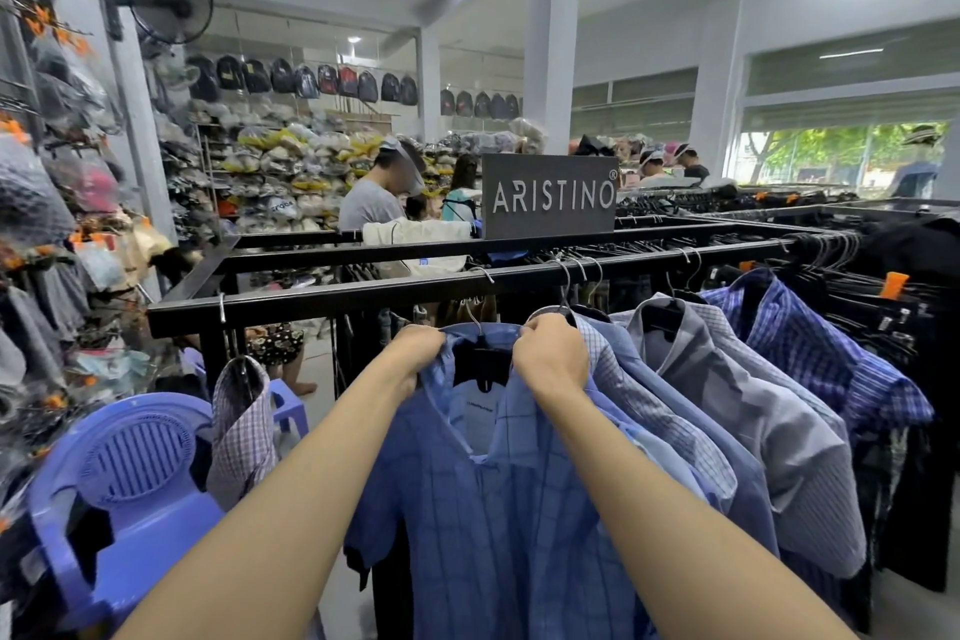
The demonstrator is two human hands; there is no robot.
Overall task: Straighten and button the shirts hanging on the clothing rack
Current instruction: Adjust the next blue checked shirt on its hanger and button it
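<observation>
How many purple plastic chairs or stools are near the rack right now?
2: a purple chair at lower left beside the rack, and a purple stool on the floor beyond it, under the rack's left end. More may be hidden behind the shirts.

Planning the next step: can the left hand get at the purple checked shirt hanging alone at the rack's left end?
Probably yes. The left hand grips the collar of the blue checked shirt, so it must let go first. The purple checked shirt hangs just to its left, with only a bare stretch of rack rail between.

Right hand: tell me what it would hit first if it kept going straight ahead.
Probably the black rack bar just beyond the blue shirt's collar that the right hand grips; depth is unclear.
</observation>
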